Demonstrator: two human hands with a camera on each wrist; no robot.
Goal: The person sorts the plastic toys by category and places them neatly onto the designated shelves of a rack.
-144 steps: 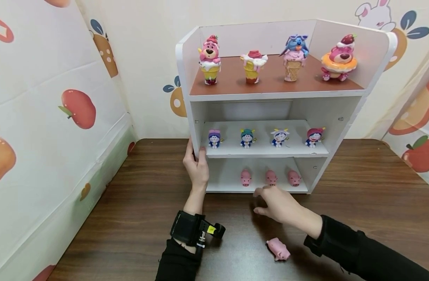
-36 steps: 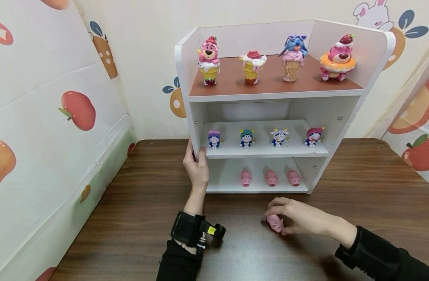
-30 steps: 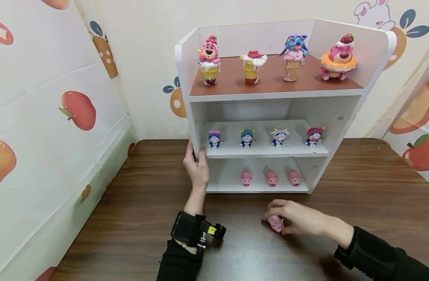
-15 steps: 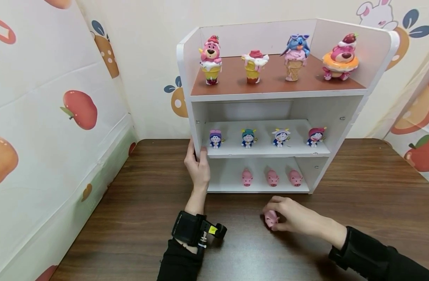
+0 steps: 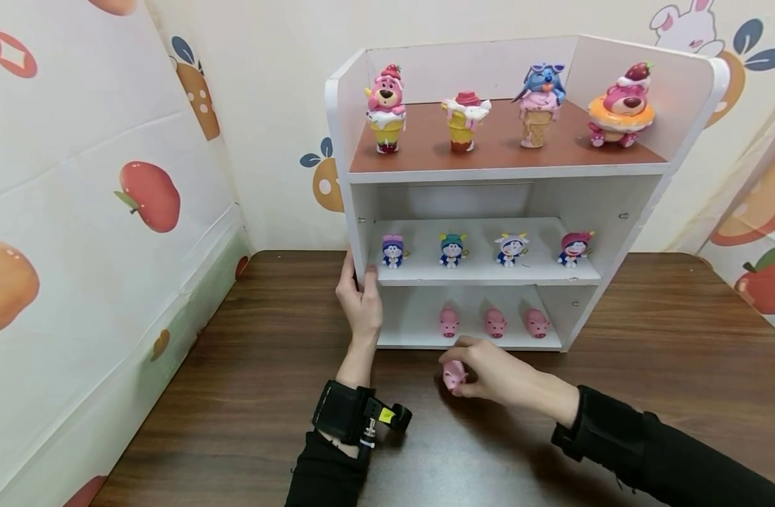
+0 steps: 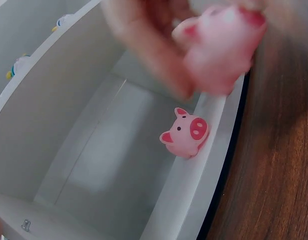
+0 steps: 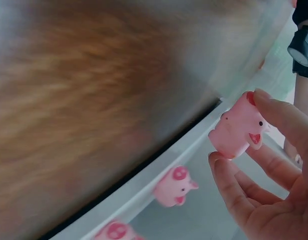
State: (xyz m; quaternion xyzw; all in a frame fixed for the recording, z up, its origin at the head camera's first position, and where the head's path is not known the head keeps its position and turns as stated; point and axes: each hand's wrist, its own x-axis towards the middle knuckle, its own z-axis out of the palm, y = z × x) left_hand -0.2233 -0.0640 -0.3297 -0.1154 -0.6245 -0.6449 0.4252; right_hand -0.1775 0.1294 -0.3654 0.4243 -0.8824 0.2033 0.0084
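My right hand (image 5: pixel 498 370) pinches a small pink pig figurine (image 5: pixel 454 375) between thumb and fingertips, just in front of the bottom shelf's left part. In the right wrist view this pig (image 7: pixel 236 125) is tipped over, its snout against the thumb. My left hand (image 5: pixel 361 303) grips the lower left side panel of a white display shelf (image 5: pixel 489 279), thumb in front and fingers on the outer side. On the bottom shelf (image 5: pixel 403 327) three like pigs stand in a row: a left pig (image 5: pixel 449 321), a middle pig (image 5: pixel 495 323) and a right pig (image 5: pixel 537 323).
Several small figurines in coloured hoods, one a green-hooded figurine (image 5: pixel 451 251), line the middle shelf. The brown top shelf bears several bigger figures, among them a blue ice-cream-cone figure (image 5: pixel 540 105). Beneath is a wooden table (image 5: pixel 235 422); fruit-patterned sheets (image 5: pixel 77 232) hang at the sides.
The right hand, bare earlier near the shelf, has taken hold of the pig that lay on the table. It has carried it leftward and up toward the bottom shelf. The left hand keeps its grip.
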